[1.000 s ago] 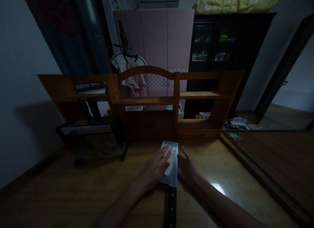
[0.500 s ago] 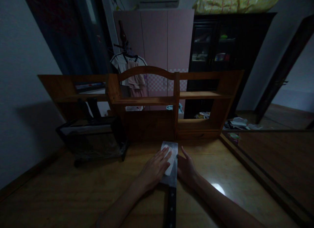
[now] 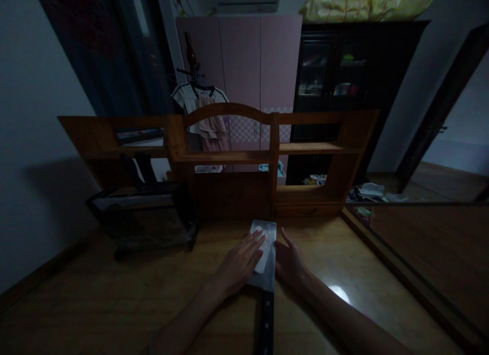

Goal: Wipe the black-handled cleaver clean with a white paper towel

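1. The smooth, yellow-brown wooden bench (image 3: 114, 294) carries the work, with a reddish-brown wooden shelf unit (image 3: 229, 157) along its far side.
2. The broad, rectangular steel cleaver (image 3: 269, 279) appears to lie flat near mid-bench, its black riveted handle (image 3: 267, 319) toward the person.
3. The left hand (image 3: 242, 261) is laid flat over the blade, its grip released, fingers stretched out. The right hand (image 3: 292, 261) is at the blade's right edge, thumb raised; whether its grip steadies that edge or merely rests beside it, I cannot tell.
4. A flat, white, roughly rectangular piece (image 3: 265, 255) is on the blade under the left fingers. The step in hand looks like pressing or rubbing it on the steel; the next move seems to call for even pressure, fingertips clear of the edges.
5. Hard to make out: the contents of the black-framed box (image 3: 141, 212) in the dim light; the handle's end, cut off below; the right fingertips; the white piece's covered side and its material.
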`<state>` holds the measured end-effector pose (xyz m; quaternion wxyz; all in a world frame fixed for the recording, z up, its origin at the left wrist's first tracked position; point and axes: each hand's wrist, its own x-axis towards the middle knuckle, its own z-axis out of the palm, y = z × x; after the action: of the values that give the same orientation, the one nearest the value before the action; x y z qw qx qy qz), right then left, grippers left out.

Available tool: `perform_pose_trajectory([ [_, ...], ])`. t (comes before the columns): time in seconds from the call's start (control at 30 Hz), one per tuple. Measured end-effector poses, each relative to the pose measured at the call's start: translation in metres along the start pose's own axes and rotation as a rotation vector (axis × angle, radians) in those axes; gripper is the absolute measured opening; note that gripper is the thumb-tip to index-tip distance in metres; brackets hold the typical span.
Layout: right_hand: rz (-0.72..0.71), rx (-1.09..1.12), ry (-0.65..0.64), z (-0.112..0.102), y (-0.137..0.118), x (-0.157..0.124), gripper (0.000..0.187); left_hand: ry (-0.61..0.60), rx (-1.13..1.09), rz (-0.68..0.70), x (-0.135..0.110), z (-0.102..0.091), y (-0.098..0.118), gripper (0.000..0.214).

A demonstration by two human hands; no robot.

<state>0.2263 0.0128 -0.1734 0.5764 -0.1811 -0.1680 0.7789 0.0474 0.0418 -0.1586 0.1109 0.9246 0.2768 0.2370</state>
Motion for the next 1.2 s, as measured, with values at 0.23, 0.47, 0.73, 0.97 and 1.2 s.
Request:
perform_pose_trajectory([
  [0.23,0.012,0.003,-0.024,-0.001,0.0,0.001,0.048,0.013,-0.045,0.012,0.002,0.001,-0.002,0.044],
  [0.47,0.0,-0.011,0.002,-0.003,0.0,0.001,0.046,-0.019,-0.192,-0.017,0.003,0.001,-0.007,0.046],
  [0.73,0.007,-0.012,0.019,0.001,0.0,0.0,0.043,0.009,-0.569,-0.139,0.004,0.01,-0.017,0.047],
  [0.97,0.007,0.009,0.028,0.002,0.001,-0.001,0.041,0.025,-0.807,-0.187,0.006,0.012,-0.026,0.051],
  [1.2,-0.014,0.027,0.035,-0.001,0.002,0.0,0.042,0.027,-0.869,-0.223,0.006,0.009,-0.022,0.044],
])
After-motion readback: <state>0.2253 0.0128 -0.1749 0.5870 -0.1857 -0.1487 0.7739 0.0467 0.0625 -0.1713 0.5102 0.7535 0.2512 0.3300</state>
